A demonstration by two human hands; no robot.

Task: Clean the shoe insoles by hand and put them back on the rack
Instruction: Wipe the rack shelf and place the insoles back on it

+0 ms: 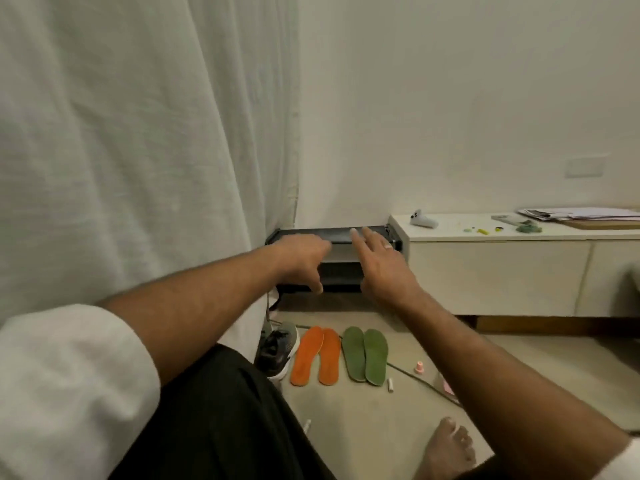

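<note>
Two orange insoles (316,356) and two green insoles (365,355) are lying flat, paired side by side on the floor (363,420), toes pointing toward a low black rack (341,268) standing against the wall.

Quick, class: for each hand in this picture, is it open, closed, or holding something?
Left hand: open, fingers loosely extended toward the black rack, holding nothing.
Right hand: open, fingers straight, reaching to the rack's top, holding nothing.
</note>
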